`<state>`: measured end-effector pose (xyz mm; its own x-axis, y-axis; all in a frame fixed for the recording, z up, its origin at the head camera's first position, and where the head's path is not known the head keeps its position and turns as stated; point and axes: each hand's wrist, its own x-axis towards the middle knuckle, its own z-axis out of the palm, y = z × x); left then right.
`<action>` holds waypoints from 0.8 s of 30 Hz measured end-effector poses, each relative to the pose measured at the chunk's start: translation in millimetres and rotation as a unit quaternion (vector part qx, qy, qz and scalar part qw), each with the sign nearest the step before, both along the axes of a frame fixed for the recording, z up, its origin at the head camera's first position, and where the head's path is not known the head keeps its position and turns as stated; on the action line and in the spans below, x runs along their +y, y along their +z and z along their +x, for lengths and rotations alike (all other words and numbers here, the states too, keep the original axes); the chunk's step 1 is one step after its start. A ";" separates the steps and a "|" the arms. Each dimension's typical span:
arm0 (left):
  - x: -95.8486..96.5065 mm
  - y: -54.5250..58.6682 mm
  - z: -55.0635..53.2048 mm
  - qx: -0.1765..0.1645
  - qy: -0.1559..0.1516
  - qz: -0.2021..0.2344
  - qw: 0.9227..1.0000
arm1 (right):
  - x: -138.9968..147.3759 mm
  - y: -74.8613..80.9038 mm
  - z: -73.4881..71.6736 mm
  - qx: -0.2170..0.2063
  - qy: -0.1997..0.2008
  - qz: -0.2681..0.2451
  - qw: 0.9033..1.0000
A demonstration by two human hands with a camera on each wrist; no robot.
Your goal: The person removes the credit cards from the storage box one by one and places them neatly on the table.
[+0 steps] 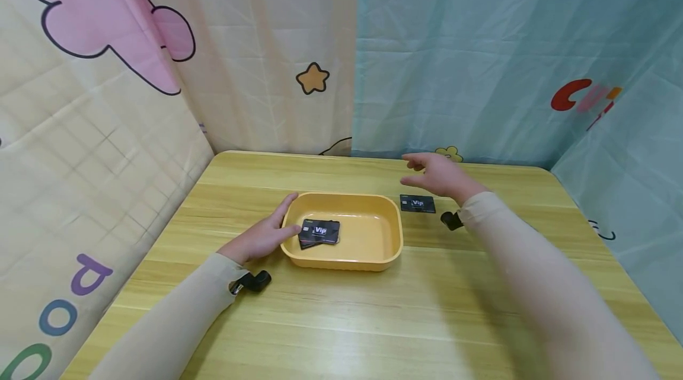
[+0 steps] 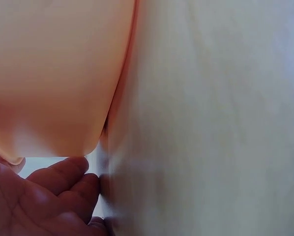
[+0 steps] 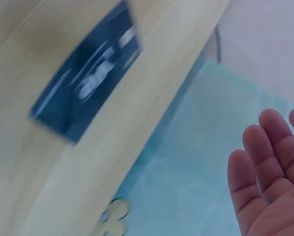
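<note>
Cream and teal curtains (image 1: 256, 42) behind the far edge of the tabletop (image 1: 341, 321) and along both sides, printed with a pink figure, an orange star and, low at the left, rounded letters in green, blue and purple, apparently reading "ood". Below them, yellowish wood grain, with rounded corners at the far left and far right. Over it, beige sleeves (image 1: 165, 315), reaching in from the near side.

Yellow tray (image 1: 373, 260) nearer the tabletop's left edge than its right. At the tray's left end, left hand (image 1: 261, 240) gripping the wall, thumb over the rim and fingers along the outside. Beyond the tray's far right corner, right hand (image 1: 437, 175) hovering towards the tabletop's far edge, thumb spread away from the fingers, palm partly visible in the right wrist view.

Inside the tray, against its left end, stacked cards (image 1: 320, 230), dark, the uppermost marked "Vip" in white beside a pale chip. Just right of the tray's far right corner, flat on the tabletop, loose card (image 1: 418, 204), also dark and lettered "Vip"; finer print too small to read. At the cuffs, small black devices (image 1: 258, 281).
</note>
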<state>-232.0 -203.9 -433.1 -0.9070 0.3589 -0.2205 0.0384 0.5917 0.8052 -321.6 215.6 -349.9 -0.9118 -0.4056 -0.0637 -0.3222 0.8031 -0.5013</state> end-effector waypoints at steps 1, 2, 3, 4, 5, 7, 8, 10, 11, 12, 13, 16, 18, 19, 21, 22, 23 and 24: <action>0.1 0.1 0.1 0.000 0.000 -0.001 1.000 | -5.0 2.0 1.0 0.001 0.009 -0.003 1.000; 0.2 0.1 0.2 -0.001 0.000 -0.001 1.000 | -9.6 3.6 1.9 0.001 0.015 -0.007 1.000; 0.3 0.2 0.3 -0.001 0.000 -0.002 1.000 | -14.2 5.0 2.9 0.002 0.022 -0.010 1.000; 0.5 0.3 0.4 -0.002 0.001 -0.003 1.000 | -18.7 6.5 4.2 0.003 0.029 -0.013 0.999; 0.7 0.5 0.5 -0.001 0.001 -0.003 1.000 | -22.8 7.7 5.5 0.006 0.037 -0.015 0.999; 1.0 0.9 0.8 -0.001 0.001 -0.004 1.000 | -30.7 10.2 8.4 0.008 0.048 -0.017 0.999; 1.2 1.1 0.8 -0.002 0.001 -0.004 1.000 | -34.0 11.1 9.7 0.010 0.051 -0.018 0.999; 1.5 1.7 1.0 -0.002 0.001 -0.004 1.000 | -40.3 13.1 12.4 0.014 0.055 -0.016 0.998; 1.6 1.9 1.0 -0.002 0.001 -0.005 1.000 | -43.0 13.8 13.6 0.015 0.057 -0.015 0.998; 1.6 2.0 1.1 -0.003 0.001 -0.004 1.000 | -45.7 14.4 14.6 0.014 0.057 -0.015 0.998; 1.6 2.1 1.0 -0.003 0.001 -0.004 1.000 | -48.3 15.1 15.6 0.012 0.057 -0.016 0.998; 1.5 1.9 0.9 -0.004 0.001 -0.005 1.000 | -55.7 16.4 18.3 0.007 0.063 -0.018 0.998; 1.3 1.5 0.6 -0.004 0.001 -0.005 1.000 | -60.5 16.7 19.5 0.005 0.067 -0.021 0.998; 1.2 1.3 0.6 -0.004 0.001 -0.006 1.000 | -63.0 17.0 20.3 0.006 0.070 -0.022 0.997; 1.1 1.1 0.6 -0.003 0.001 -0.008 1.000 | -67.9 17.3 21.5 0.008 0.072 -0.024 0.997; 1.1 1.0 0.6 -0.003 0.002 -0.008 1.000 | -70.3 17.3 22.1 0.007 0.073 -0.025 0.997; 1.3 1.0 0.6 -0.002 0.002 -0.009 1.000 | -72.4 17.0 22.3 0.007 0.075 -0.024 0.997; 1.4 1.0 0.7 -0.002 0.002 -0.009 1.000 | -74.7 17.1 22.8 0.005 0.077 -0.025 0.997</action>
<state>-231.3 -202.5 -432.0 -0.9078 0.3507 -0.2302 0.0331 0.6069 0.7941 -298.7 140.9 -332.9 -0.8391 -0.5431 -0.0305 -0.4451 0.7178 -0.5354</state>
